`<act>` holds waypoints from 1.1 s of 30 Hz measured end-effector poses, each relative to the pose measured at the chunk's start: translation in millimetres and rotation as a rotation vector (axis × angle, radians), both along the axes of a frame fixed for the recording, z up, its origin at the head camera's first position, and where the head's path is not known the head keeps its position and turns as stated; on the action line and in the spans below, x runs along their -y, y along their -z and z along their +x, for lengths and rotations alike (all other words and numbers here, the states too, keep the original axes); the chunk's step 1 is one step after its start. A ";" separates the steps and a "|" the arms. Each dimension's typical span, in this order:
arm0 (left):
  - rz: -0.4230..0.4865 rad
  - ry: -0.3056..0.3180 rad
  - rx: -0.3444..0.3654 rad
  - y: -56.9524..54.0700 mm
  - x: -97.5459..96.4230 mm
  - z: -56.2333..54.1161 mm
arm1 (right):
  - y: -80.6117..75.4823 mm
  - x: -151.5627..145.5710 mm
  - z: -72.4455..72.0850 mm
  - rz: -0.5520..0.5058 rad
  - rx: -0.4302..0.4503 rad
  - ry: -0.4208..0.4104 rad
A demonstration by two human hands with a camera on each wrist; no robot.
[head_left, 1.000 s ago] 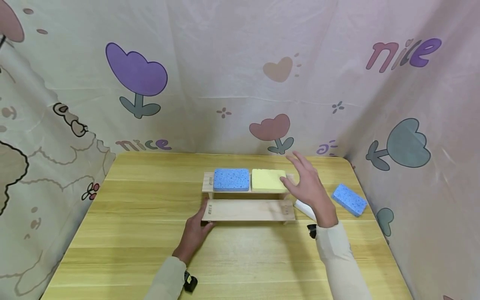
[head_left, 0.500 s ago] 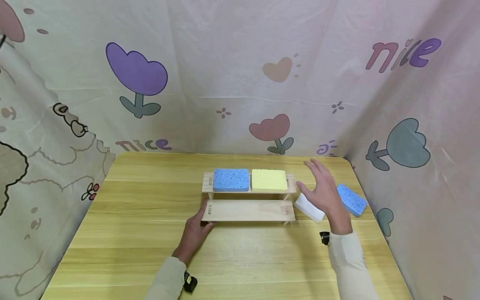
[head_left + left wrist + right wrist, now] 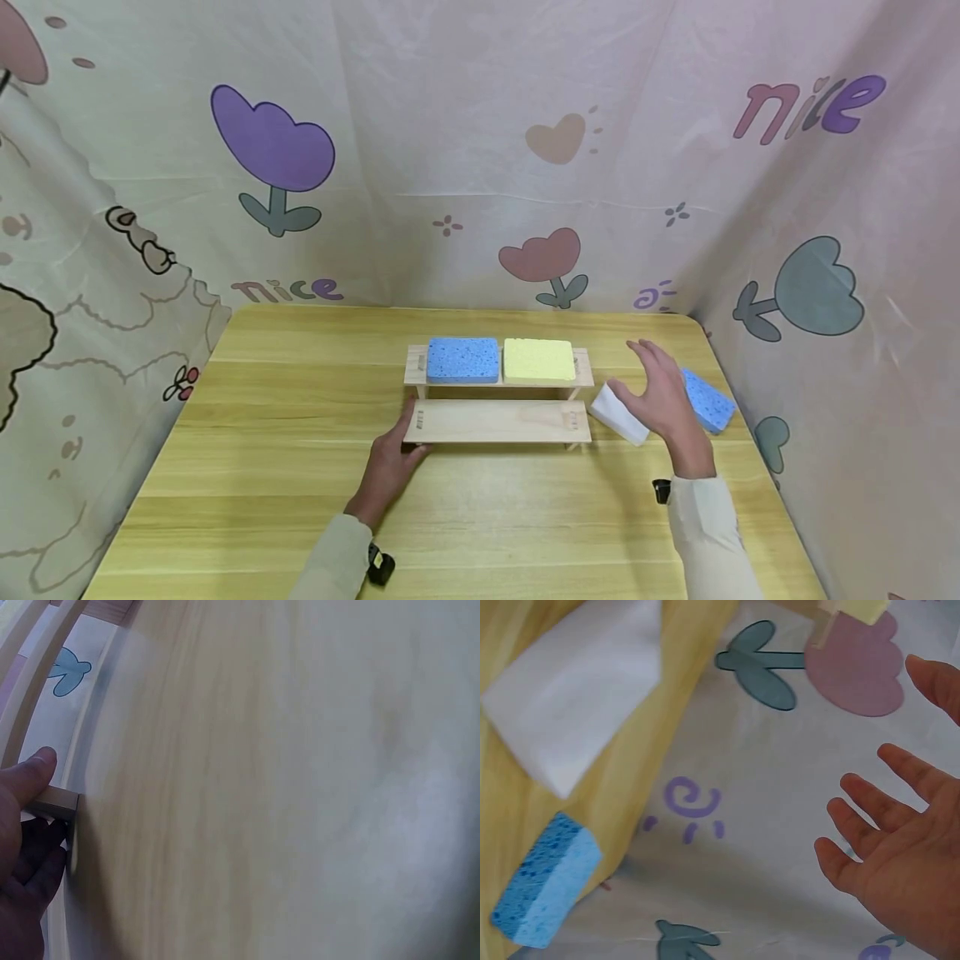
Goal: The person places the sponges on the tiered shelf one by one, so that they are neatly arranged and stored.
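A two-tier wooden rack (image 3: 498, 421) stands mid-table. Its upper tier bears a blue speckled sponge (image 3: 462, 360) and, to the right, a yellow sponge (image 3: 538, 360); the lower tier is bare. At the rack's lower left end my left hand (image 3: 386, 467) grips a wooden leg; in the left wrist view its thumb (image 3: 39, 769) and fingers lie on either side of the leg. My right hand (image 3: 663, 404), fingers spread and holding nothing, hovers right of the rack. It overlaps a white block (image 3: 618, 415) and a second blue sponge (image 3: 708, 402) in the head view.
The light wooden table (image 3: 262, 467) ends at the back and right against a patterned cloth (image 3: 420, 150). Its right edge runs close by the loose blue sponge. Black wrist cameras sit at both cuffs.
My right hand has moved right and slightly nearer, away from the yellow sponge, leaving more of the white block in sight. The left hand and rack have stayed in place.
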State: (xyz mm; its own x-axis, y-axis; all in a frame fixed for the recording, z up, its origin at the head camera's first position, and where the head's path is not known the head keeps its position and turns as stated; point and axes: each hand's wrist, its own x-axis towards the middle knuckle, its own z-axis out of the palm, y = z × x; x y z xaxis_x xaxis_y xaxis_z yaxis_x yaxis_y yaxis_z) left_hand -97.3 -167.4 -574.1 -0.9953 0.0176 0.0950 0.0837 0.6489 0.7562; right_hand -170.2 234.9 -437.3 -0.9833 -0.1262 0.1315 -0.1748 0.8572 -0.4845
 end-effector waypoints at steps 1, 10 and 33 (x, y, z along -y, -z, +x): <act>0.000 -0.001 0.001 0.0 -0.1 0.0 | 2.9 -1.6 0.3 0.006 0.010 0.003; 0.006 0.000 -0.002 -1.2 -0.8 -0.4 | 29.7 -11.9 3.7 0.042 0.101 0.038; 0.008 -0.009 0.013 -2.2 -0.8 0.0 | 76.2 -22.1 4.6 0.057 0.212 0.070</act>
